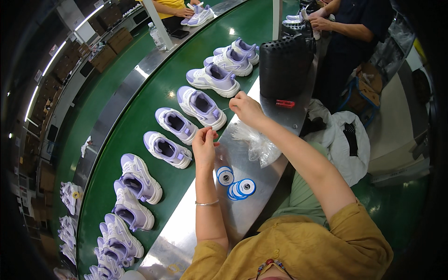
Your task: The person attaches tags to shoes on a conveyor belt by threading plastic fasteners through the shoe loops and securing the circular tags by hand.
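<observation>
My left hand is raised over the metal ledge, fingers curled and pinched; whatever lies between the tips is hidden. Farther off, my right hand pinches what looks like a thin clear strand, close to the heel of a white and lilac sneaker. Beside my left fingers sits another such sneaker. A bundle of thin clear plastic strands lies on the ledge below my right forearm. Nearer me are several round white tags with blue rims, some overlapping.
More sneakers line the green conveyor belt, running beside the metal ledge. A black perforated box and a small red object stand beyond my right hand. Two co-workers handle shoes at the far end.
</observation>
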Available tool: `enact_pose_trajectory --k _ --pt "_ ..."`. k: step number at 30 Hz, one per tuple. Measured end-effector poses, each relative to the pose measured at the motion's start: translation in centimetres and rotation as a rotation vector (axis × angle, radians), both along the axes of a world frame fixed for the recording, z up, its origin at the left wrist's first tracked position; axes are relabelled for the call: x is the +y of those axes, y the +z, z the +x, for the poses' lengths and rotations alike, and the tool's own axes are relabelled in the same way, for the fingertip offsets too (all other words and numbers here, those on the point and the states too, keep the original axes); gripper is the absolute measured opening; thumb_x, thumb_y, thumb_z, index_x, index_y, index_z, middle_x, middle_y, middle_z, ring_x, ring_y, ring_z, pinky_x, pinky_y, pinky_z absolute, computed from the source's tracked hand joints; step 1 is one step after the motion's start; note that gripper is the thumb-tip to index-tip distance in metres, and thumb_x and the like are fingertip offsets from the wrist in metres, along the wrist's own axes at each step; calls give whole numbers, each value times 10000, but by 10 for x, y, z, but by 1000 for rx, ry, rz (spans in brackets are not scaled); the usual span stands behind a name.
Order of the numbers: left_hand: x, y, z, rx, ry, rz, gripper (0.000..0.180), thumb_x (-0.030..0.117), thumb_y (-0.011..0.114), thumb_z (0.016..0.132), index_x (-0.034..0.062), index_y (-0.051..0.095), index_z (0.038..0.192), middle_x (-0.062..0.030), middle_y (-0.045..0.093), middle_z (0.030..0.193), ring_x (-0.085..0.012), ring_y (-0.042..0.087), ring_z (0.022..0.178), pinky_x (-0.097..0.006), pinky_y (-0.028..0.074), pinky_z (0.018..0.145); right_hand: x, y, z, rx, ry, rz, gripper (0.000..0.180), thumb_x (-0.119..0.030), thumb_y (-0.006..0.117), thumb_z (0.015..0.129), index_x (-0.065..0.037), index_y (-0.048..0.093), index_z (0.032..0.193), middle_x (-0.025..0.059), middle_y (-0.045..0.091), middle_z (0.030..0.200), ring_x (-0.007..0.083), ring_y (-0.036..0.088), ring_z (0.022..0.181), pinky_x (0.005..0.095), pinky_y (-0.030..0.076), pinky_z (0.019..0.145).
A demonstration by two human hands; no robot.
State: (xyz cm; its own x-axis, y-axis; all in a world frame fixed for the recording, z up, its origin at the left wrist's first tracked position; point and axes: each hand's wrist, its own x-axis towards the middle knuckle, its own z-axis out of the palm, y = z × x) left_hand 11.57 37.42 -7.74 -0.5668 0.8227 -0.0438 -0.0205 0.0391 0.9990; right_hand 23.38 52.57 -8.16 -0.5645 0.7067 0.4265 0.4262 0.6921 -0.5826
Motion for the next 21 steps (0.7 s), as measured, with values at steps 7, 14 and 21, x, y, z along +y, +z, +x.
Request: enact_pose_trajectory --k 7,14,21 --pt "24 -6 3 -92 101 4 257 152 495 924 -22 550 1107 -75 609 922 -150 599 843 -259 495 656 7 0 -10 22 -4 -90 51 -149 592 813 -126 637 823 65 533 923 253 578 810 340 460 708" --pt "50 -14 -1 -119 129 33 195 157 521 908 -7 569 1004 -38 605 847 -121 591 765 -232 470 596 5 -1 -20 -6 102 -241 103 -195 600 780 -148 666 845 118 522 941 288 572 861 365 463 748" --pt "51 -8 -5 -60 197 65 130 143 555 882 14 575 879 -18 594 748 -95 559 658 -214 424 514 4 -3 -23 107 137 -265 134 -153 584 786 -103 646 893 142 533 911 298 567 850 358 455 747"
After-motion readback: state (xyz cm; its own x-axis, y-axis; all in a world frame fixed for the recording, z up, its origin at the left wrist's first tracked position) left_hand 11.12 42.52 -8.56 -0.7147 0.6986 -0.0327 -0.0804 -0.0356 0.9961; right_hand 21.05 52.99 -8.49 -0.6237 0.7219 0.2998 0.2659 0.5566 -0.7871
